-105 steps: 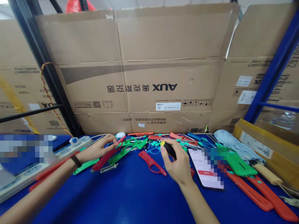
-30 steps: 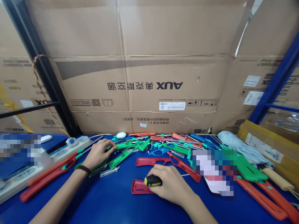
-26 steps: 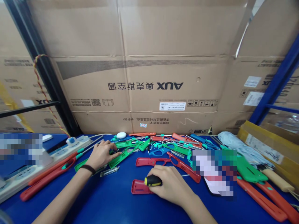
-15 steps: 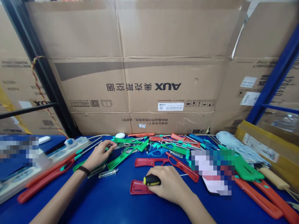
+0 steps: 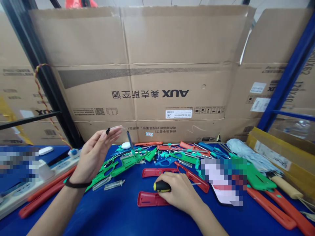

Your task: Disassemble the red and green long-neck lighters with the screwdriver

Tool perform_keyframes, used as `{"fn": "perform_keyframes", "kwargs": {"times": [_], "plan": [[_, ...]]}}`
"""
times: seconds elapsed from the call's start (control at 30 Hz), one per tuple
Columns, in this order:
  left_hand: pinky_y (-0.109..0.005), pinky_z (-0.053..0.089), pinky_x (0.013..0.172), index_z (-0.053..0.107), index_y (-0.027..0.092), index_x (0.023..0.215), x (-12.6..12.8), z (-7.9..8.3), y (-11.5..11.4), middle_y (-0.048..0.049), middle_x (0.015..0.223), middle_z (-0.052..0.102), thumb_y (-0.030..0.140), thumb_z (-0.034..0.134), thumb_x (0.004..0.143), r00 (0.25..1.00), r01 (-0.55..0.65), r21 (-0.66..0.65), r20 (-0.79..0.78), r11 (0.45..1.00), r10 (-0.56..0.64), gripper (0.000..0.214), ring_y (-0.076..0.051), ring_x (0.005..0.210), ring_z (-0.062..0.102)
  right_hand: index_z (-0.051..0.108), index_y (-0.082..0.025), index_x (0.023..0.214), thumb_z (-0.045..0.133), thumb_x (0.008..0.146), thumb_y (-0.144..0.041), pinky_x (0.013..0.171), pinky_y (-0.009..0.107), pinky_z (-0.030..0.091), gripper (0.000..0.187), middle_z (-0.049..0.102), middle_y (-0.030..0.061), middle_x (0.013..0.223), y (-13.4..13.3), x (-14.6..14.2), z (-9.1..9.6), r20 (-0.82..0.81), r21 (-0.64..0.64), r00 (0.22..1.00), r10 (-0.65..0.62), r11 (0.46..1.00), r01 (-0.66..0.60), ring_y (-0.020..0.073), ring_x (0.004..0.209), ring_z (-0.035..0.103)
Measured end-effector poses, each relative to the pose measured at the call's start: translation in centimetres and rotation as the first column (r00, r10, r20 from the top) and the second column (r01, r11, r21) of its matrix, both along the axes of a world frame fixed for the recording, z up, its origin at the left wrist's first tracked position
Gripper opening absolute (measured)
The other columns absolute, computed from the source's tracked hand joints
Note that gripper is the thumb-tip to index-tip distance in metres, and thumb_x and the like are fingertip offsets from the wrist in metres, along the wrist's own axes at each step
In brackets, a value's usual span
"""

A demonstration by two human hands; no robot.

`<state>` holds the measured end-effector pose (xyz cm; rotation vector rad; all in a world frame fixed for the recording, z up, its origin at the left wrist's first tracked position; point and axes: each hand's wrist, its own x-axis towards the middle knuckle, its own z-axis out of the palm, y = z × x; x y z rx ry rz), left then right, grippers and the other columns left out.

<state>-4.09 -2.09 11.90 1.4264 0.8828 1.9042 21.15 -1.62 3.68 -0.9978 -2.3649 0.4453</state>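
My left hand point(image 5: 94, 154) is raised above the blue table point(image 5: 118, 216), its fingertips pinched on a thin clear part with a black tip point(image 5: 112, 128). A thin rod point(image 5: 129, 141) slants just right of it, above the green plastic parts point(image 5: 118, 167); I cannot tell whether it is attached. My right hand point(image 5: 180, 193) rests low on the table, closed round a screwdriver with a black and yellow handle point(image 5: 161, 186). The handle lies over a red plastic shell point(image 5: 147, 199). Another red shell point(image 5: 157, 171) lies just behind it.
Several red, green and blue plastic parts are heaped along the back of the table point(image 5: 187, 150). Two clear tubes point(image 5: 114, 184) lie near my left wrist. A power strip point(image 5: 14, 193) sits left; a phone point(image 5: 222, 183), a folded umbrella point(image 5: 248, 155) and long red handles point(image 5: 273, 206) right. Cardboard boxes point(image 5: 152, 75) wall the back.
My left hand has lifted off the green parts with a thin clear part pinched in it. The right hand stays on the screwdriver over the red shell.
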Motion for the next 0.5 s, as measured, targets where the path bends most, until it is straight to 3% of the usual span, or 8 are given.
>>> {"fn": "perform_keyframes", "kwargs": {"times": [0.1, 0.2, 0.3, 0.37, 0.5], "plan": [[-0.040, 0.038, 0.106, 0.062, 0.019, 0.084, 1.5, 2.1, -0.8, -0.0052, 0.111, 0.069, 0.031, 0.056, 0.089, 0.998, 0.055, 0.062, -0.003, 0.997, -0.055, 0.013, -0.023, 0.117, 0.055, 0.065, -0.030, 0.097, 0.060, 0.074, -0.014, 0.066, 0.024, 0.047, 0.029, 0.070, -0.0042, 0.094, 0.1, 0.2, 0.1, -0.071, 0.081, 0.997, -0.033, 0.996, 0.038, 0.0175, 0.083, 0.067], [-0.039, 0.041, 0.103, 0.063, 0.017, 0.091, 3.0, 3.1, -1.5, -0.0081, 0.113, 0.068, 0.031, 0.053, 0.091, 0.987, 0.153, 0.017, -0.043, 0.988, -0.152, 0.017, -0.024, 0.115, 0.057, 0.059, -0.028, 0.112, 0.060, 0.079, -0.017, 0.069, 0.023, 0.050, 0.035, 0.067, -0.0003, 0.102, 0.1, 0.5, 0.5, -0.303, 0.234, 0.952, -0.048, 0.964, 0.124, 0.0161, 0.089, 0.066], [-0.040, 0.041, 0.103, 0.063, 0.017, 0.091, 4.9, 2.5, -1.9, -0.0091, 0.113, 0.068, 0.032, 0.054, 0.090, 0.953, 0.291, -0.093, -0.056, 0.952, -0.296, 0.017, -0.026, 0.112, 0.059, 0.054, -0.022, 0.117, 0.063, 0.080, -0.028, 0.074, 0.024, 0.052, 0.039, 0.066, 0.0058, 0.106, 0.2, 0.6, 1.4, -0.522, 0.365, 0.850, -0.075, 0.881, 0.302, 0.0179, 0.094, 0.064], [-0.040, 0.040, 0.104, 0.062, 0.017, 0.090, 6.0, 1.7, -2.0, -0.0097, 0.113, 0.068, 0.033, 0.054, 0.090, 0.919, 0.379, -0.166, -0.051, 0.910, -0.392, 0.018, -0.026, 0.113, 0.058, 0.056, -0.021, 0.114, 0.066, 0.077, -0.032, 0.073, 0.027, 0.053, 0.040, 0.067, 0.0072, 0.105, 0.6, 0.6, 2.1, -0.557, 0.387, 0.823, -0.112, 0.842, 0.377, 0.0199, 0.094, 0.064], [-0.038, 0.040, 0.103, 0.060, 0.017, 0.093, 6.9, 0.1, -1.6, -0.0100, 0.118, 0.065, 0.036, 0.053, 0.091, 0.888, 0.437, -0.260, -0.030, 0.861, -0.460, 0.020, -0.026, 0.116, 0.056, 0.065, -0.024, 0.096, 0.065, 0.076, -0.023, 0.069, 0.028, 0.053, 0.020, 0.071, 0.0017, 0.093, 2.2, 0.8, 3.1, -0.452, 0.309, 0.871, -0.190, 0.883, 0.353, 0.0201, 0.083, 0.068]]}}
